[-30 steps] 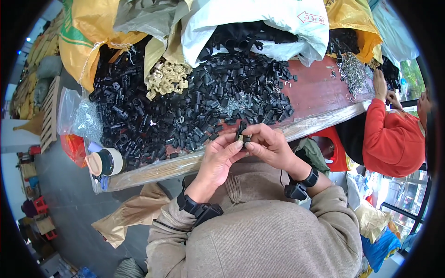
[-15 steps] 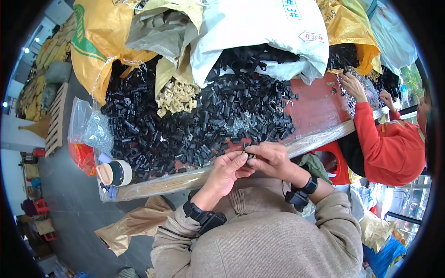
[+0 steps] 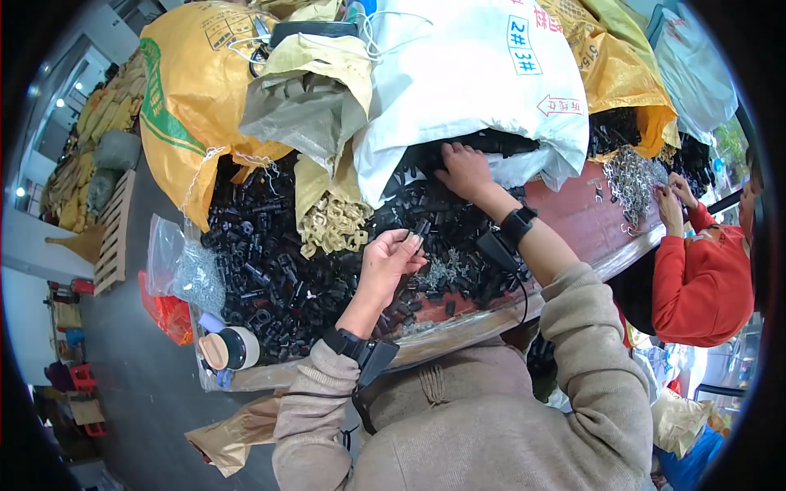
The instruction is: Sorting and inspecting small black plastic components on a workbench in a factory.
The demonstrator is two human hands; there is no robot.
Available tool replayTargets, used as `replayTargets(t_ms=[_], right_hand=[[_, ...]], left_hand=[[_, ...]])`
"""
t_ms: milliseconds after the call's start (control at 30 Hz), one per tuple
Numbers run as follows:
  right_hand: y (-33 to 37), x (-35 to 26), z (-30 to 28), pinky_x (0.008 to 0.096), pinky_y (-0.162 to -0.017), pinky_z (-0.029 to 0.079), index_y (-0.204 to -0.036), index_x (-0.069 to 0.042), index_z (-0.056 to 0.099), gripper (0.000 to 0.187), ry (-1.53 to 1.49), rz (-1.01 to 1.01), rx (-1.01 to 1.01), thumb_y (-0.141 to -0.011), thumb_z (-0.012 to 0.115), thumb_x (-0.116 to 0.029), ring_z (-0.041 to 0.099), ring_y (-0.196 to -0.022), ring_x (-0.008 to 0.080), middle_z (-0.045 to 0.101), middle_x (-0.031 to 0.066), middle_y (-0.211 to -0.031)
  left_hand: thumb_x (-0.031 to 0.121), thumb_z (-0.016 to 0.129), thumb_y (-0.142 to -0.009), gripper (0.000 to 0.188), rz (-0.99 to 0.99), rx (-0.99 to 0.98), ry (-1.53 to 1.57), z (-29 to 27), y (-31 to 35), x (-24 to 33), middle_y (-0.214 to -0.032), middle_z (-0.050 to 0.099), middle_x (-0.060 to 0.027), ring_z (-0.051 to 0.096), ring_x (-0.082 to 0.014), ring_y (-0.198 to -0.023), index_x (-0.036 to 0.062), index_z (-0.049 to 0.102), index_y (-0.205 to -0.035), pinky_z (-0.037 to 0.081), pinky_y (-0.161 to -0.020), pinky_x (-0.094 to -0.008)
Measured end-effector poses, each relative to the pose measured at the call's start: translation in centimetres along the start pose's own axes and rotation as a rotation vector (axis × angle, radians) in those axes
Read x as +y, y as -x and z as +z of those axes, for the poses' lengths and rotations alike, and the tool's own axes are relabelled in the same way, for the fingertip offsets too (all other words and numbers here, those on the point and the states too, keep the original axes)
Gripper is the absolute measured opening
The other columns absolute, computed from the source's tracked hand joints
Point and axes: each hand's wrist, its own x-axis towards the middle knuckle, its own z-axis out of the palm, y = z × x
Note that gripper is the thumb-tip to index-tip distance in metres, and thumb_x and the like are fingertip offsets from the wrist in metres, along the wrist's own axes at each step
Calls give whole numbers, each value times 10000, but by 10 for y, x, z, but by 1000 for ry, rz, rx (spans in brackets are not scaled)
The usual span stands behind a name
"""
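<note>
Past one clear bag, one jar and one brass-coloured heap, the left hand pinches one small black part above the black pile; the right hand is at one white sack's mouth, grip impossible to tell.

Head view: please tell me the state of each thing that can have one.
Left hand, closed on a small black part
White sack, open
Right hand, at white sack's mouth, grip unclear
Left yellow sack, open
Right yellow sack, open
Gold-coloured parts, loose, heaped
Cup, lidded
Clear bag, holding small grey pieces
</note>
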Motion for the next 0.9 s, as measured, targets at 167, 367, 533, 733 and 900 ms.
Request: replayTargets(t_ms=[167, 367, 533, 733, 900], right_hand=[[16, 22, -33, 344, -591, 453, -897, -39, 511, 380, -158, 42, -22, -691, 624, -339, 565, -651, 264, 555, 112, -796], [79, 37, -77, 301, -568, 455, -941, -35, 512, 412, -1095, 374, -110, -764, 569, -402, 548, -656, 177, 553, 69, -790], [125, -16, -106, 223, -524, 437, -894, -31, 543, 436, -2175, 982, 1, -820, 478, -456, 534, -594, 117, 548, 40, -736], [153, -40, -121, 180, -456, 401, -914, -16, 551, 495, -1954, 639, -637, -870, 351, -467, 514, -534, 91, 537, 41, -719], [141, -44, -130, 174, -413, 377, -925, -3, 548, 510, -1641, 368, -807, -890, 308, -451, 492, -513, 73, 526, 30, -692]], left_hand=[[172, 570, -813, 249, 40, 2, -27, -7, 11, 2, -811, 598, -88, 589, -141, -672, -4, 511, -978, 490, -601, -230], [149, 562, -815, 234, -78, -109, 183, -1, 36, -4, -822, 599, -96, 587, -135, -677, -2, 518, -989, 487, -594, -219], [139, 564, -813, 246, -168, -143, 267, 18, 60, 4, -796, 594, -72, 565, -114, -637, -3, 522, -1009, 469, -560, -201], [133, 577, -804, 263, -151, -190, 176, 26, 75, 13, -749, 574, -33, 520, -80, -586, -4, 532, -1024, 433, -517, -188], [131, 590, -794, 269, -121, -248, -152, 25, 77, 11, -733, 567, -19, 494, -54, -569, -9, 543, -1019, 418, -507, -179]])
